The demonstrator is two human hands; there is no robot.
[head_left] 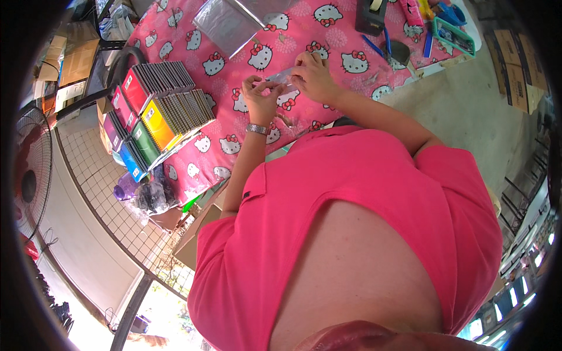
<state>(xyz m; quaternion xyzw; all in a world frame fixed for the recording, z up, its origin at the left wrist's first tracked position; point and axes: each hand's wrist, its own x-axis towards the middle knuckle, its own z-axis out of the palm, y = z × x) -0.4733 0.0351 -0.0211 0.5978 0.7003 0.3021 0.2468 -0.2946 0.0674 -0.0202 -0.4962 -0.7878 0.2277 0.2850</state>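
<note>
Over the pink cat-print tablecloth [213, 44], both my hands pinch a small piece of clear plastic [281, 76], possibly a little bag. My left hand [261, 96], with a patterned band on its wrist, has its fingers closed on the near-left end. On the other end, the fingers of my right hand [314, 76] are bent and closed. The fingers partly cover the plastic, and I cannot make out whether anything is inside it. Beyond my hands lies a stack of flat clear plastic sleeves [225, 28].
Rows of coloured spiral notebooks [158, 120] stand at the table's left. A black tape dispenser [370, 17], blue-handled pliers [387, 42] and a green basket [453, 36] of small items lie at the far right. A fan [29, 181] stands far left; cardboard boxes [518, 70] are at the right.
</note>
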